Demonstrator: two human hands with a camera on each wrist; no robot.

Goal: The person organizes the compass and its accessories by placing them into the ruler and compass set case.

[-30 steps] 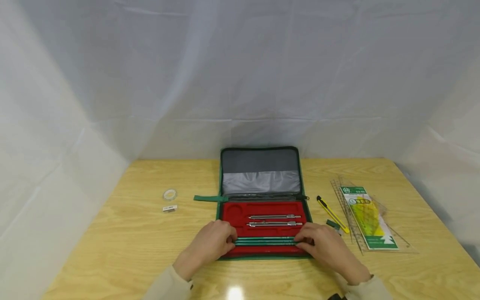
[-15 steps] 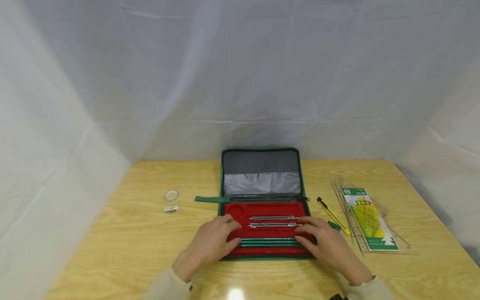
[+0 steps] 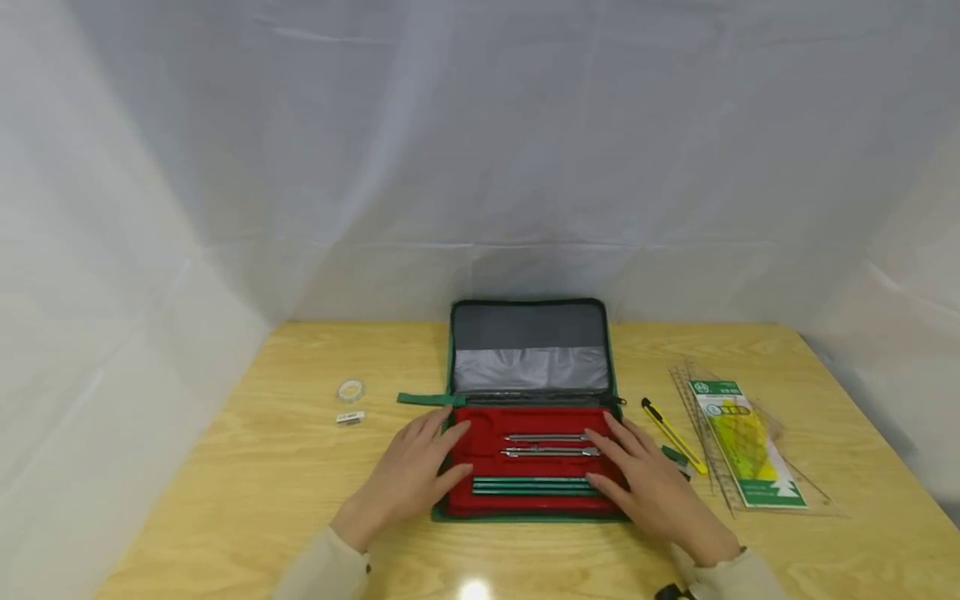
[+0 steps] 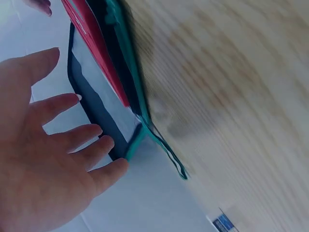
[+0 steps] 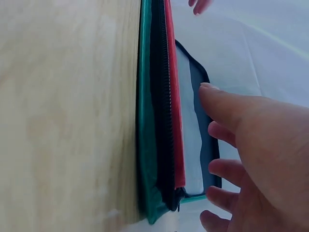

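A zippered green case (image 3: 528, 325) lies unfolded on the table, its lid against the back. Its red tray (image 3: 491, 503) bears several green pencils (image 3: 528, 485) side by side in the front slot. Behind them lie two silver drafting instruments (image 3: 551, 452), parallel to the pencils. My left hand (image 3: 405, 471) is spread over the tray's left end, thumb tip beside the pencil ends. Over the right end my right hand (image 3: 648, 479) has its fingers extended, overlapping the ends of the pencils and instruments. Both wrist views show the fingers apart, with nothing held by the left hand (image 4: 53, 154) or the right hand (image 5: 260, 150).
Left of the case are a tape roll (image 3: 350, 391) and a small white-sleeved eraser (image 3: 350, 417). A green strap (image 3: 427, 399) sticks out leftward. On the right lie a yellow utility knife (image 3: 678, 437), a small dark green item (image 3: 675, 455) and clear rulers with a green-and-yellow packet (image 3: 750, 450).
Both hands have let go of the pencil ends and spread their fingers, reaching farther up the tray's sides. The pencils stay in the front slot. The head view has shifted slightly.
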